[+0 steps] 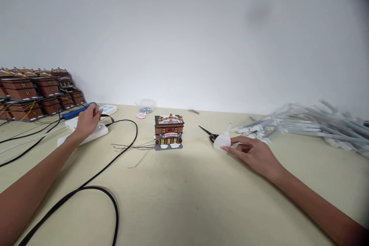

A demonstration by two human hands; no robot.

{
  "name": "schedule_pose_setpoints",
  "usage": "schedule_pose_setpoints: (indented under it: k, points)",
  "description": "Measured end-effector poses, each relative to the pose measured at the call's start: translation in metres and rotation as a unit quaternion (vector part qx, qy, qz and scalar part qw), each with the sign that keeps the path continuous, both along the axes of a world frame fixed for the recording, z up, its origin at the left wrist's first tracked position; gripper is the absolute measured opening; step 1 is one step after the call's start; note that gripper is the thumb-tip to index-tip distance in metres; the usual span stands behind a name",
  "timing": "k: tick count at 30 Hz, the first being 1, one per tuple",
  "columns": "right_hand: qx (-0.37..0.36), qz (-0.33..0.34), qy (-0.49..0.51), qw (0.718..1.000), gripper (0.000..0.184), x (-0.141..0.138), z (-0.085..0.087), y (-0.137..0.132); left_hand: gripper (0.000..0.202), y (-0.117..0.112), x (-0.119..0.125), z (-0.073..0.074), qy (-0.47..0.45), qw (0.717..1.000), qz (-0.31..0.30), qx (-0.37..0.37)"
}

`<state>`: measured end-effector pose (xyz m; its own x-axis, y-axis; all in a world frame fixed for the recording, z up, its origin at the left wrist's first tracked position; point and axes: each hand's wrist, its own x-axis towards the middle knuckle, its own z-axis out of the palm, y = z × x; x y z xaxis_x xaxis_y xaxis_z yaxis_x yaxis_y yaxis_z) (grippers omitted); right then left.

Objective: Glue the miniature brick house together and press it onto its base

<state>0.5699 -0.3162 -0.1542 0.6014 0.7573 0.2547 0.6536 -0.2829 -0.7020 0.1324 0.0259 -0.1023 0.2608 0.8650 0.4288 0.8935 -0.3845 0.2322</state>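
Banner (170, 135) on miniature brick building (169, 127) front: THEATRE (lettering tiny, ending blurred). Nothing else legible.

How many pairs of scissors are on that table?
1: a black-handled pair lies between the model theatre and the right hand, its handles partly behind a white plastic piece. Others could be hidden under the pile of grey tubes.

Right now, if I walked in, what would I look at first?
You'd probably spot the little brown theatre house first, standing mid-table with wires trailing from it. Far left sit more small brown houses, and a big heap of grey tubes lies on the right. The left hand holds a blue soldering iron, and the right hand holds a white plastic piece.
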Motion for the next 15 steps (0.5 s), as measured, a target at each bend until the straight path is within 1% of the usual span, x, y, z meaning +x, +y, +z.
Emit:
schedule_pose_setpoints:
  k: [2,5,9,12,14,15]
  points:
    - [0.000,0.005,-0.001,1.000,0.061,-0.001,0.001,0.000,0.033,-0.003,-0.001,0.002,-0.010,0.999,-0.009,-0.029]
    - [-0.005,0.013,-0.003,1.000,0.062,-0.002,0.001,0.000,0.039,-0.008,0.004,-0.001,-0.007,0.998,-0.017,-0.052]
    - [-0.011,0.012,-0.007,1.000,0.062,-0.002,0.001,-0.001,0.053,-0.011,0.010,-0.005,0.037,0.995,-0.023,-0.090]
    - [-0.010,0.015,-0.010,1.000,0.060,-0.002,0.001,-0.001,0.061,-0.007,0.005,-0.004,0.085,0.987,0.004,-0.133]
    - [-0.009,0.020,-0.011,1.000,0.056,-0.002,0.001,-0.002,0.058,-0.003,-0.004,0.000,0.109,0.982,0.010,-0.153]
    - [-0.008,0.022,-0.011,1.000,0.055,-0.002,0.001,-0.002,0.053,0.000,-0.009,0.001,0.120,0.980,-0.001,-0.161]
